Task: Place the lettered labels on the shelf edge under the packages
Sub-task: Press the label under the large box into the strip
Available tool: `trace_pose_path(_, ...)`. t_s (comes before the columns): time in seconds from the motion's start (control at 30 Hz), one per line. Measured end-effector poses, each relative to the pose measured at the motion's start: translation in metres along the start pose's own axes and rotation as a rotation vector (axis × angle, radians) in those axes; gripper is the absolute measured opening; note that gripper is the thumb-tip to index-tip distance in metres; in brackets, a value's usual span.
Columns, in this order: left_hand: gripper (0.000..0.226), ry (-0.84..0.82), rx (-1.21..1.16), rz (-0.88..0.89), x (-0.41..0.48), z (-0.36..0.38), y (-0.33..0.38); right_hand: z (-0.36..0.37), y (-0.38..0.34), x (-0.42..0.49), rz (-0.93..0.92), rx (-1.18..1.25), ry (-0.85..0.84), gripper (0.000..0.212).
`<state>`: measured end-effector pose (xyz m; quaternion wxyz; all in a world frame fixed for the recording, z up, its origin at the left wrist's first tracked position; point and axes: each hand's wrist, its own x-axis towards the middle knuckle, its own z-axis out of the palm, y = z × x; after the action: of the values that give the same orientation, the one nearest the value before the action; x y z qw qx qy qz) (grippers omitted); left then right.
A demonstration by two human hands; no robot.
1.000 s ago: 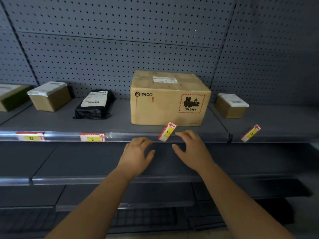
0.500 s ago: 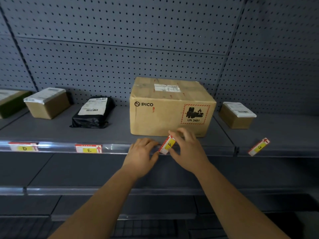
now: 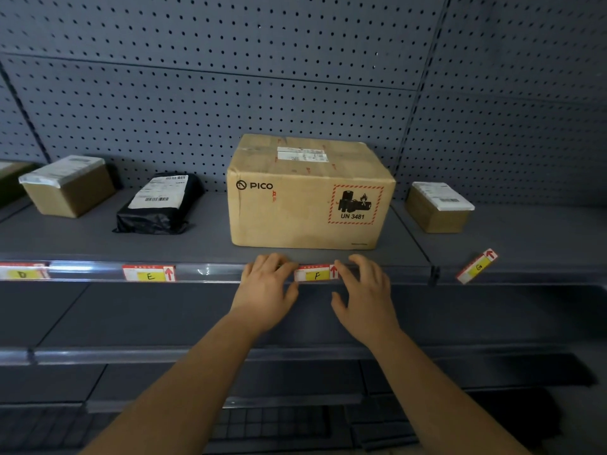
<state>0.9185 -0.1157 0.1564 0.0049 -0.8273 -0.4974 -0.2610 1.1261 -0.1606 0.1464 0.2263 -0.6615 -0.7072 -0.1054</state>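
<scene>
White card with a red band along its top, a yellow patch bearing a handwritten F and a red up-arrow at its right end: the F label (image 3: 316, 274) sits level in the clear strip of the shelf edge (image 3: 203, 272), directly under the big cardboard box (image 3: 308, 198). The left hand (image 3: 266, 290) lies flat, fingers loosely straight, its fingertips at the label's left end. The right hand (image 3: 364, 293) is spread and released, its fingertips touching the edge at the label's right end; neither hand grips anything. Along the same strip to the left sit the E label (image 3: 149, 273), below a black bag (image 3: 161, 205), and the D label (image 3: 23, 272). The G label (image 3: 477, 267) lies tilted on the neighbouring shelf's edge.
</scene>
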Motion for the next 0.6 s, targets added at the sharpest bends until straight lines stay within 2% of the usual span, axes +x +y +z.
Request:
trace_pose_path(0.2,0.039,0.009,0.028,-0.008,-0.001,0.001,0.007,0.0,-0.011,0.006,-0.055,0.043,-0.013,0.054)
trace_pose_path(0.6,0.042,-0.006,0.065,-0.02,-0.001,0.006,0.015,0.007,-0.006,0.0,-0.03,0.073,-0.022,0.056)
